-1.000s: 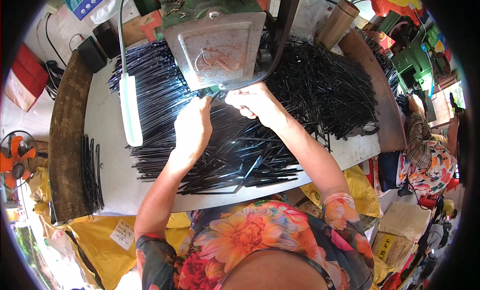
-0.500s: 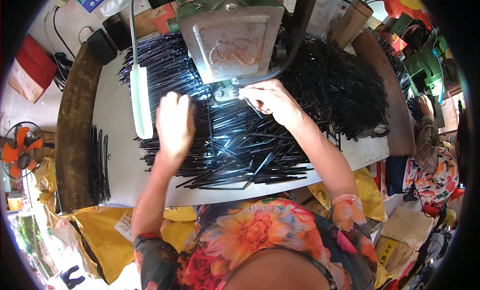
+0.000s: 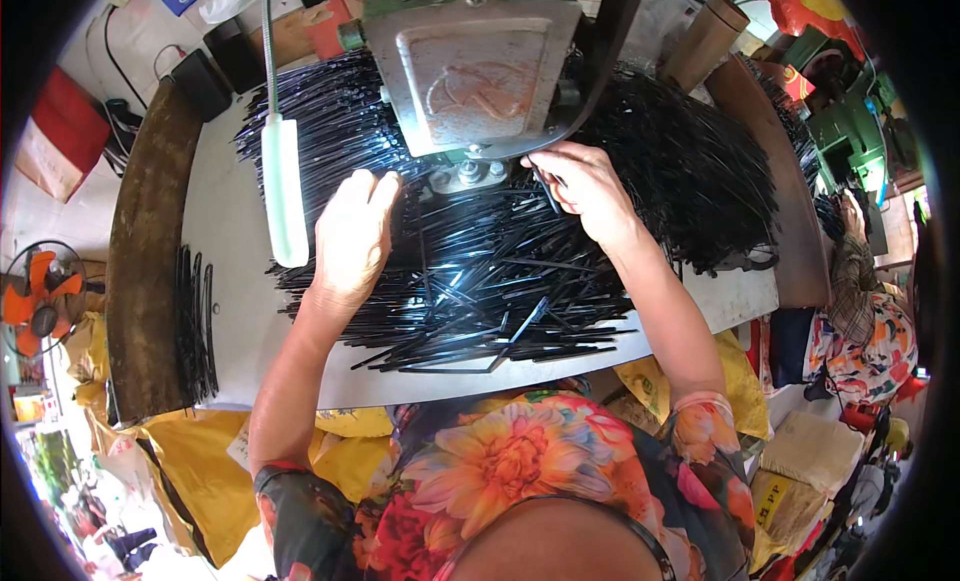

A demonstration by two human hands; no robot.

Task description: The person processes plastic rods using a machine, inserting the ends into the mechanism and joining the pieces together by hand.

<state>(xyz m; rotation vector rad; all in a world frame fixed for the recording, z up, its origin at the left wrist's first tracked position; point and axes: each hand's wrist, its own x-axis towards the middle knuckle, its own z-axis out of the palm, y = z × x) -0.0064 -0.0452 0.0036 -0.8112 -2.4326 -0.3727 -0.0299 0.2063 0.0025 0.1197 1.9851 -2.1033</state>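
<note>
My right hand is closed in a pinch round a thin black strip, just right of the small metal die under the machine. Left of the die is my left hand, fingers curled and close together over the black strips. Whatever its fingertips hold is hidden. Between my forearms, more loose black strips lie crosswise in a spread heap. The green machine's metal front cover hangs above the die.
A white lamp on a flexible stalk hangs left of my left hand. A large tangled heap of black strips covers the table's right side. Curved boards edge the table. At far right, another person's hand is beside another green machine.
My right hand has moved right, away from the die, with the strip in its fingers. My left hand has shifted slightly toward the die. The view has tilted a little.
</note>
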